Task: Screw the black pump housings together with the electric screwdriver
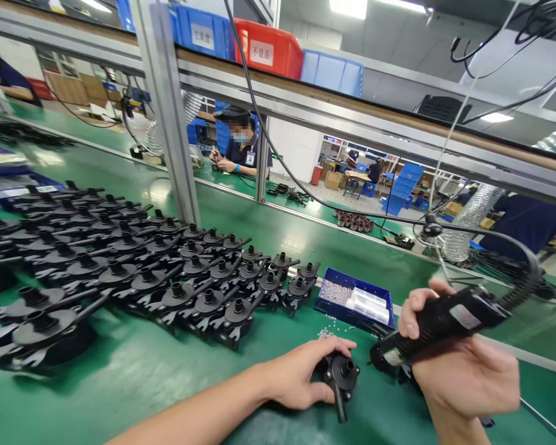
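My left hand (301,376) curls thumb and fingers around a small black pump (343,374) that rests on the green bench; its round top has an upright spout and a side tube points toward me. In my right hand (467,374) is a black electric screwdriver (445,321), tilted, its cable leaving the rear end. The screwdriver's front end is to the right of the held pump, apart from it. Just behind the left hand lie loose small screws (327,330). Another dark part under the screwdriver is mostly hidden.
Rows of black pumps (148,278) cover the left of the bench. A blue tray (322,304) holds metal screws and clear cylinders. A metal post (167,117) and shelf with blue and red bins (269,49) stand ahead. A co-worker (243,145) sits beyond, and a cable (282,157) hangs across.
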A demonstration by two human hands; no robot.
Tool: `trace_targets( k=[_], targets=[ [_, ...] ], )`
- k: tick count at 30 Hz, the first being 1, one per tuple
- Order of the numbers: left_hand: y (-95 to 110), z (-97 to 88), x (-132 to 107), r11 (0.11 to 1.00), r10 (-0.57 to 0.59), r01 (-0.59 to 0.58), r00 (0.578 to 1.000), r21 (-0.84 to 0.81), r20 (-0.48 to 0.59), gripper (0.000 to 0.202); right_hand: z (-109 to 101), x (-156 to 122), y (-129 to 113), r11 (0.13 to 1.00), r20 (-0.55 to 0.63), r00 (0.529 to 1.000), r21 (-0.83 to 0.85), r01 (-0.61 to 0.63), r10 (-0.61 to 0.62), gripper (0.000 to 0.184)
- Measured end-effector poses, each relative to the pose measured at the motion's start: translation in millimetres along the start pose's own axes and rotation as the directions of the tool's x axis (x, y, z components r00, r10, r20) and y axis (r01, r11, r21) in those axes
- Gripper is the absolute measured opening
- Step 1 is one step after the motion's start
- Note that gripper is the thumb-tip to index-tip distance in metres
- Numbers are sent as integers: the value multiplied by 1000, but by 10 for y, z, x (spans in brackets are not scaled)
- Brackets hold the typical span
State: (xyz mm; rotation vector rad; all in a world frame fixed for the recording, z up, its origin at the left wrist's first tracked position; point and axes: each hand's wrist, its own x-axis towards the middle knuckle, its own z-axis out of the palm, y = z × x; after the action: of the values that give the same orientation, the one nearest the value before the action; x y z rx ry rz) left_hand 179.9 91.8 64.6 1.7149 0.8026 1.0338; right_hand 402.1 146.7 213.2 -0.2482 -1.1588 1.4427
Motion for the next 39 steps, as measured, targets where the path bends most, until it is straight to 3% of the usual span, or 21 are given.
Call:
trace_targets(
  k=[5, 8, 11, 16, 22, 27, 34, 39],
  targets=[
    [79, -118, 1, 984, -9, 2, 999, 179, 43, 76, 42, 9, 121, 995, 119, 989, 46, -88, 82, 51],
    [17, -72, 8, 972, 36, -47, 998, 232, 50, 79, 68, 22, 186, 996, 151, 986, 39, -76, 69, 48],
    [-27, -23, 1, 954, 94, -107, 994, 279, 58, 71, 55, 38, 236, 999, 142, 989, -37, -40, 44, 32],
    [23, -2, -2, 936, 105, -118, 993, 331, 57, 65, 10, 48, 323, 992, 169, 986, -124, 16, 5, 18],
    [54, 6, 1, 936, 118, -129, 992, 327, 55, 64, 44, 48, 362, 979, 176, 984, -200, 35, 0, 15],
    [67, 16, 7, 940, 109, -121, 993, 319, 54, 59, 160, 0, 343, 926, 117, 993, -374, 59, -17, 10],
    [153, 37, 30, 953, 111, -118, 993, 281, 41, 41, 221, -28, 375, 927, 101, 995, -369, 63, -27, 12],
    [81, 22, 15, 951, 121, -137, 990, 279, 71, 55, 177, -30, 317, 929, 128, 991, -362, 81, -37, 7]
  ],
)
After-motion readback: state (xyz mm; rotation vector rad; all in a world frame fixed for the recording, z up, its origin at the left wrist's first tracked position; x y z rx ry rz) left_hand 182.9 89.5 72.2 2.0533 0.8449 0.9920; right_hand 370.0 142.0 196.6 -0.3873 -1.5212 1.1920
